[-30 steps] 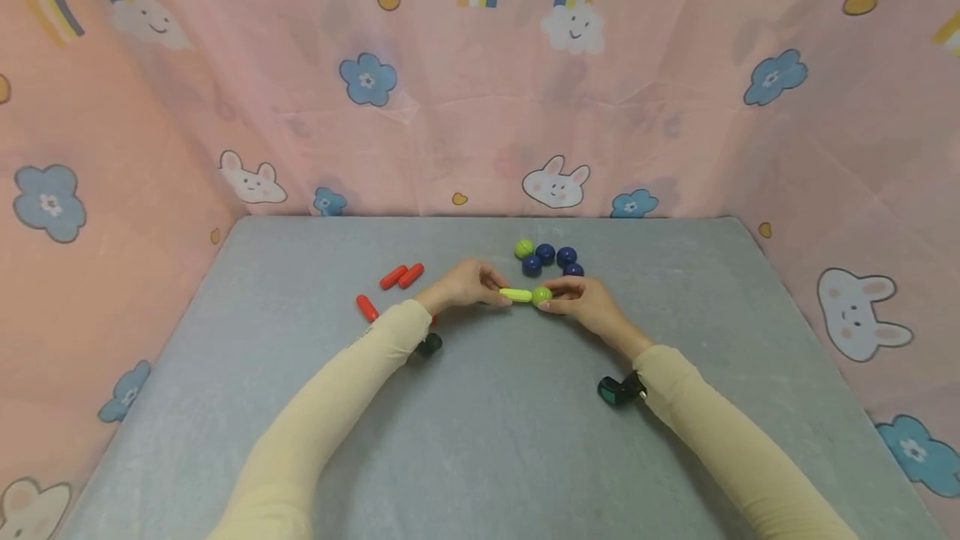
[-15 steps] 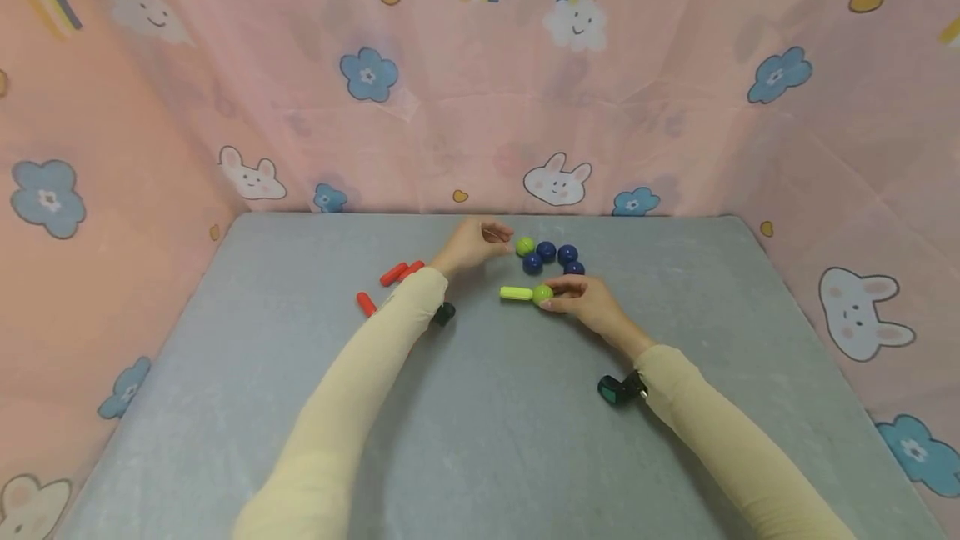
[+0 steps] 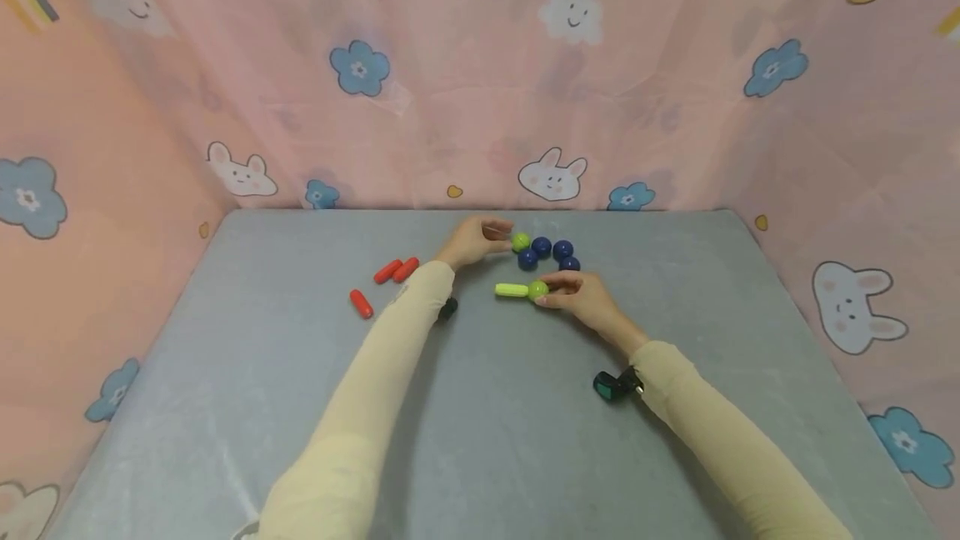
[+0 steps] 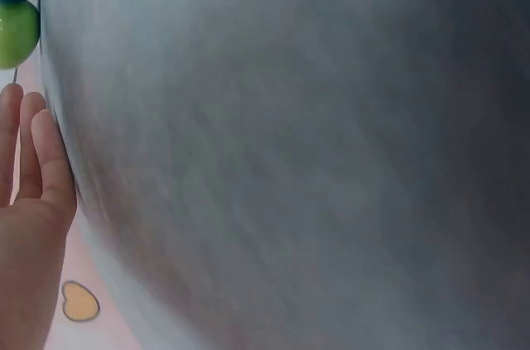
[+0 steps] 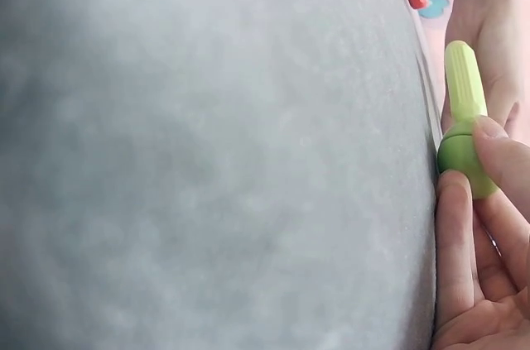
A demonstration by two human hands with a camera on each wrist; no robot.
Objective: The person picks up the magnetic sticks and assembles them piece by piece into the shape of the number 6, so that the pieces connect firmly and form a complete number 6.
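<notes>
Fingers and thumb of the right hand [image 3: 588,302] are clamped on a green ball [image 3: 537,290] above the grey table [image 3: 510,440], and a pale yellow-green stick [image 3: 512,291] juts from that ball toward the person's left. Farther back, the left hand [image 3: 472,242] holds its fingers nearly straight, slightly apart, just beside a second green ball [image 3: 521,242]; I cannot tell whether the thumb touches it. Four dark blue balls [image 3: 542,247] cluster to the right of this second ball. Off to the left lie three red sticks [image 3: 361,303], two side by side and one nearer the person.
</notes>
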